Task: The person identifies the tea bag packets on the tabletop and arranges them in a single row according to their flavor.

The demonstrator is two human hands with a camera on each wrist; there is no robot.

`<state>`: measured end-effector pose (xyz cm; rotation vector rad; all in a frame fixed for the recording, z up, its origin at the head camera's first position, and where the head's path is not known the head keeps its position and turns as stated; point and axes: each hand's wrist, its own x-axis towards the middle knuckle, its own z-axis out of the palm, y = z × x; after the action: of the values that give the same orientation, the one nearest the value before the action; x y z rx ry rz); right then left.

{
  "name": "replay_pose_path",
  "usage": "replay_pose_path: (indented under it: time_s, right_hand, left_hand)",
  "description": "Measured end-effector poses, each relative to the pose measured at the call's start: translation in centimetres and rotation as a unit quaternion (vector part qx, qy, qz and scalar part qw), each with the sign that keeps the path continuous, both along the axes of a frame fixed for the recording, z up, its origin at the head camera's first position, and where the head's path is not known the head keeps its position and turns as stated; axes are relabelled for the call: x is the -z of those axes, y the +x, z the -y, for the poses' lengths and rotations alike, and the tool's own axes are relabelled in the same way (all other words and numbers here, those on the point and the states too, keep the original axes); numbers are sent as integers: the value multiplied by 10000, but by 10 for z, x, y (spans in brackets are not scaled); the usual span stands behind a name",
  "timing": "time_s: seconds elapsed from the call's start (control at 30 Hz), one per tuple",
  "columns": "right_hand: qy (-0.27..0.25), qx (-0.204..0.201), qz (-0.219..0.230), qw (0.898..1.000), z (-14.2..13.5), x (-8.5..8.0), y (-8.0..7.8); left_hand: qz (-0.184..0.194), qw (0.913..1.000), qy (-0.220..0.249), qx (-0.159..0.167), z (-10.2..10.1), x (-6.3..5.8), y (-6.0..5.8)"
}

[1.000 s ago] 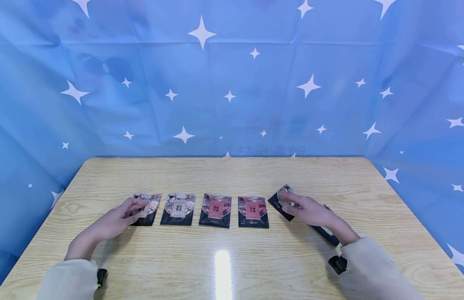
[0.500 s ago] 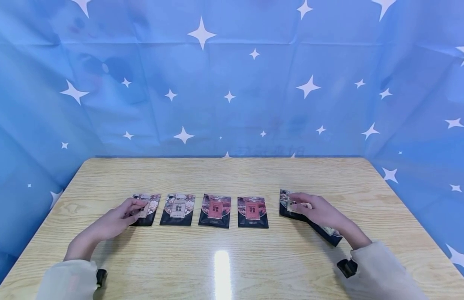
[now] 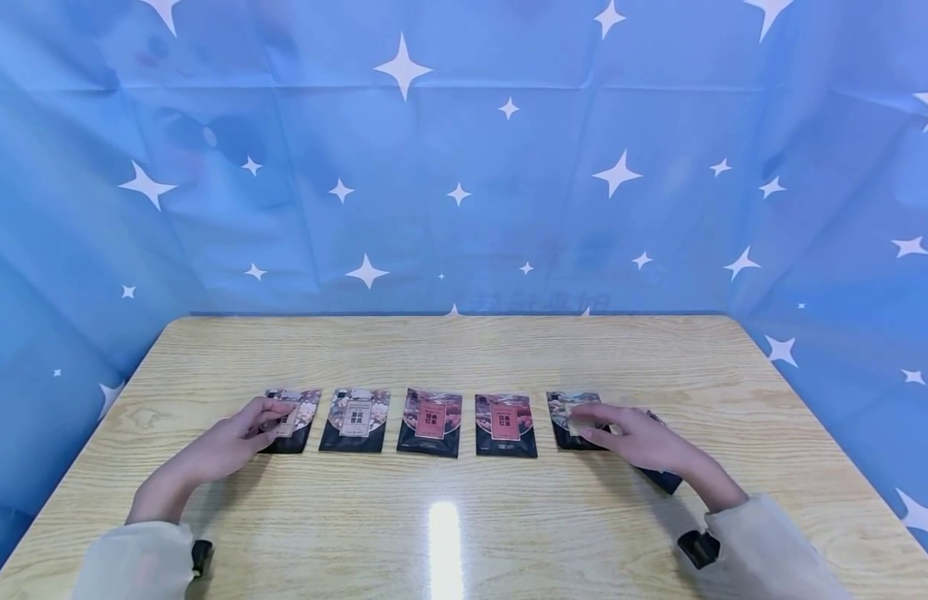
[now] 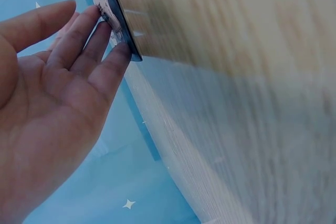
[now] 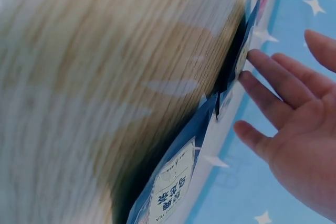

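Fingertips of my left hand [image 3: 227, 446] rest on the leftmost tea packet [image 3: 306, 414], a dark pouch with a pale floral top; the left wrist view shows those fingers fairly straight against its face. My right hand [image 3: 644, 437] touches a dark tea packet with a pale label [image 3: 561, 410], its fingers extended over the front in the right wrist view. Under the right hand and wrist lies another packet, an oolong tea packet [image 5: 173, 182], partly hidden and turned at an angle. Between the hands lie a floral packet [image 3: 355, 421] and two red-labelled packets, one left [image 3: 429, 423], one right [image 3: 506, 427].
The packets form a row across a light wood-grain table [image 3: 358, 517]. A blue curtain with white stars [image 3: 464, 233] hangs behind and beside it. Black devices sit at both wrists, one by the left sleeve [image 3: 201, 557], one by the right [image 3: 699, 548].
The right hand has turned its packet from slanted to nearly upright in line with the row, swinging it right and then back left. The left hand has stayed put.
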<state>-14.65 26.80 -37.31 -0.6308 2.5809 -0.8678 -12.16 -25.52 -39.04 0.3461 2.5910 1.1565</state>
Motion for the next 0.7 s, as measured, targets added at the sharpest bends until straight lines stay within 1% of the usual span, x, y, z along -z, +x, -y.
replay_pose_path:
  time_s: [0.2,0.47,0.6,0.7]
  right_hand:
    - [-58,-121,43,9999,2,1,3]
    - [-144,-423,67,9990,3,-3,6]
    - [-261,-332,-2,9991,1,-5,9]
    - [-308,-263,-203,9990,-5,-7,11]
  left_hand:
    - [6,10000,33,5,0,0,0]
    - [-36,10000,22,4,0,0,0]
    - [-80,10000,16,32,0,1,0]
    - [-86,10000,14,45,0,1,0]
